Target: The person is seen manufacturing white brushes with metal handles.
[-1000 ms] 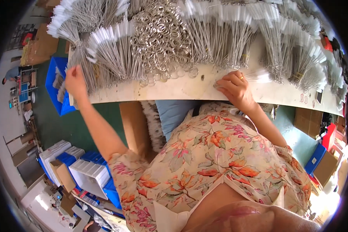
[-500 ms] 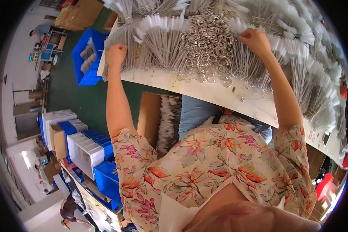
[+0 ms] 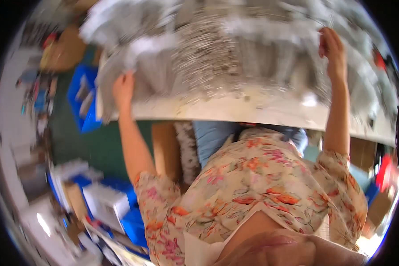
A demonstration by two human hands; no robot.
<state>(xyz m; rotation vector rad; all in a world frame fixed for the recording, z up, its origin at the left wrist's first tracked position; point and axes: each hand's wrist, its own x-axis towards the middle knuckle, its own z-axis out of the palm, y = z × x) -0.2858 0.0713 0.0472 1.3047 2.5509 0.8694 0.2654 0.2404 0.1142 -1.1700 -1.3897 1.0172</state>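
Note:
Thin wire-stemmed brushes with white tufts (image 3: pixel 275 62) lie in dense rows over the table (image 3: pixel 195 108), blurred by motion. Between the rows spreads a heap of silvery metal rings (image 3: pixel 206 57). At the left end, my left hand (image 3: pixel 123 86) is over the near brushes, its fingers drawn together; what they hold, if anything, is lost in the blur. My right hand (image 3: pixel 333 48) is raised above the brushes on the right, fingers curled. A thin dark line runs toward its fingertips, but I cannot make out what it is.
A blue bin (image 3: pixel 89 119) with pale bundles stands on the floor off the table's left end. Beneath the front edge is a cardboard box (image 3: pixel 165 150) holding whitish brush-like pieces (image 3: pixel 187 153). White and blue crates (image 3: pixel 104 201) are stacked at lower left.
The view has turned, so the table edge lies more level. My right hand has moved right, away from the ring heap. My left hand stays near the left-end brushes.

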